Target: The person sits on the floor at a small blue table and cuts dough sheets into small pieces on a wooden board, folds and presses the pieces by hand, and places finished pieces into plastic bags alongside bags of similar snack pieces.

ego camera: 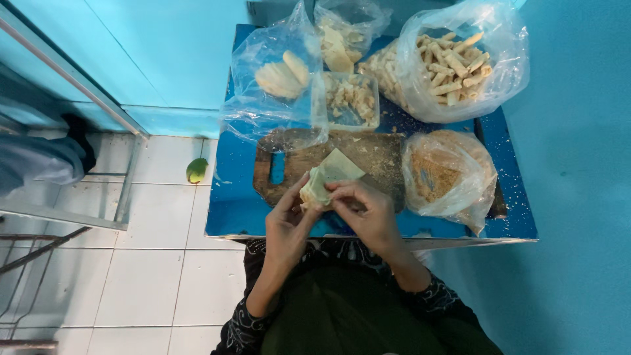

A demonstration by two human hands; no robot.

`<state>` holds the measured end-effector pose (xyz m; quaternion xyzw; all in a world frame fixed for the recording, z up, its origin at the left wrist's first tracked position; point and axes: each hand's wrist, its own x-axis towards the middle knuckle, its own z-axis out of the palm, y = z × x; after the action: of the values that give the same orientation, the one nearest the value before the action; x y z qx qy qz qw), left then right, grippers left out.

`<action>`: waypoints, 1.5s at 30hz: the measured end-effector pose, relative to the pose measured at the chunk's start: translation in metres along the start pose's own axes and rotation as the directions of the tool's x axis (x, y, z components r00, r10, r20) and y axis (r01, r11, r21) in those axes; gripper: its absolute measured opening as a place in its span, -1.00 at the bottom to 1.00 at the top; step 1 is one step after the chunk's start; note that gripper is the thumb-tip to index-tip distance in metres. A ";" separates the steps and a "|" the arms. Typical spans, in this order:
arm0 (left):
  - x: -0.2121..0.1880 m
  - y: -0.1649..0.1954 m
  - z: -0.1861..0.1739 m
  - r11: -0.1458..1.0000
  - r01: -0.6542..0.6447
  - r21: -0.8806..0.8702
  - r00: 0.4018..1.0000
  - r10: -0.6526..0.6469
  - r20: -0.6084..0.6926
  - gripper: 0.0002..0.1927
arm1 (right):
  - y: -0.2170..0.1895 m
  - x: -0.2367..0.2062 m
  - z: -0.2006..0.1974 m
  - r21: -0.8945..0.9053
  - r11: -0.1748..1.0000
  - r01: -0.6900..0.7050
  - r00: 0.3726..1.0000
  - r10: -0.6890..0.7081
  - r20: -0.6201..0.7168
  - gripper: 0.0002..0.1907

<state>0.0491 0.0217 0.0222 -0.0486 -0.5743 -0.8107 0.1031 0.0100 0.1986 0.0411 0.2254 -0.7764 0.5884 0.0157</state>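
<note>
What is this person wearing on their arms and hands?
Both the left hand and right hand are bare: no gloves or rings visible. The forearms are uncovered, with dark sleeves pushed up toward the elbows, patterned with fine white swirls.

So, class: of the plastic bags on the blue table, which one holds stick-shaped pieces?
The big clear bag at the far right corner; the others hold flat rounds, sheets or crumbs.

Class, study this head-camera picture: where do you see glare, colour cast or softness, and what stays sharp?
Head view: white glare streaks the clear plastic bags; a blue cast from the walls and blue table tints everything; the left hand and right hand folding the pale wrapper look slightly soft; edges bend a little, wide-angle.
</note>
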 end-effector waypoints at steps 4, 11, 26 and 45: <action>0.000 0.004 0.002 0.975 0.046 0.216 0.998 -0.037 -0.046 -0.42 | 0.002 0.003 -0.001 -0.104 0.990 0.094 0.995 -0.089 0.050 -0.87; -0.001 0.003 -0.002 0.967 0.041 0.252 0.998 -0.030 -0.050 -0.49 | -0.001 0.007 -0.007 0.096 0.995 -0.013 0.999 0.008 0.053 -0.82; 0.001 0.006 -0.033 0.979 0.044 0.201 0.983 -0.007 -0.182 -0.59 | 0.061 0.012 -0.051 0.612 0.779 -0.133 0.942 0.292 -0.167 -0.90; -0.001 0.040 -0.073 0.139 -0.029 0.990 0.852 0.521 -0.048 -0.60 | 0.049 0.029 -0.049 0.060 0.959 -0.275 0.943 0.282 -0.176 -0.88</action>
<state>0.0620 -0.0600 0.0343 0.0797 -0.8985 -0.2200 0.3713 -0.0458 0.2443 0.0196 0.0587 -0.7853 0.6163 -0.0002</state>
